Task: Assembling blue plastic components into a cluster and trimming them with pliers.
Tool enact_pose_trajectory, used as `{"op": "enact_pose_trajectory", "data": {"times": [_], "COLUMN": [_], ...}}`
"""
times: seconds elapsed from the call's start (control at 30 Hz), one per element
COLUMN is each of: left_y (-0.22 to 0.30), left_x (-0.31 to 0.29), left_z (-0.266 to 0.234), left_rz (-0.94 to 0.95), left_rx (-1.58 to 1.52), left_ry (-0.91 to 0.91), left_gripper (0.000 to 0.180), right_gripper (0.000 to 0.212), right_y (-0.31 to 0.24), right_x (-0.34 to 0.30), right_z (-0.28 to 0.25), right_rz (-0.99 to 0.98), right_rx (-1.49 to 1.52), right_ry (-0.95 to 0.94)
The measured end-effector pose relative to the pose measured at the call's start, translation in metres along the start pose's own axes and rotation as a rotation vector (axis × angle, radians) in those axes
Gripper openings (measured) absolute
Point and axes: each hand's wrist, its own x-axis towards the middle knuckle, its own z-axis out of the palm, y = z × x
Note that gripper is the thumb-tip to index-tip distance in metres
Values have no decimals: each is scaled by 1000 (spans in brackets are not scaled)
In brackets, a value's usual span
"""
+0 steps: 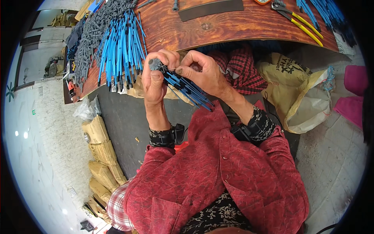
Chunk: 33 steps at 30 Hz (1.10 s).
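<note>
My left hand (157,76) is closed around the top of a bundle of thin blue rods (189,89) with black ends. A dark grey, round, ribbed plastic piece (156,66) shows between its thumb and fingers at that end. The rods slant down to the right, below my right hand (204,72). Its thumb and forefinger are pinched together close to the grey piece, on what looks like a thin pale wire (172,69) reaching toward the bundle. Both hands are in the air in front of the table's near edge.
On the wooden table (163,27) lie a heap of grey plastic parts (93,43), more blue rods (122,48), a dark flat strip (210,9) and yellow-handled pliers (306,29). An open woven sack (307,103) stands right; brown packages (101,150) lie left.
</note>
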Motion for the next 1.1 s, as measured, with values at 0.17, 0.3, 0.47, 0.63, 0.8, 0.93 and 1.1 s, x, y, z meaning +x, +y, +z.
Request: {"op": "enact_pose_trajectory", "data": {"times": [0.17, 0.3, 0.47, 0.63, 0.8, 0.93, 1.1], "left_y": [-3, -2, -5, -2, -1, -1, -3], "left_x": [1, 1, 1, 2, -1, 1, 3], "left_z": [-7, -10, -11, -7, -6, 1, 1], "left_rz": [20, 13, 16, 7, 2, 8, 21], "left_rx": [12, 4, -72, -55, 108, 139, 154], "left_ry": [85, 93, 115, 102, 120, 133, 139], "left_gripper": [51, 51, 52, 53, 55, 56, 55], "right_gripper": [19, 18, 19, 15, 16, 18, 16], "right_y": [-4, -10, -14, -18, -24, -21, -18], "right_x": [-4, -3, -1, 2, 12, 17, 12], "right_z": [3, 5, 7, 16, 13, 8, 14], "right_rz": [-52, -233, -287, -409, -572, -716, -690], "right_rx": [7, -72, -213, -212, -373, -518, -503], "right_ry": [51, 130, 96, 193, 260, 283, 313]}}
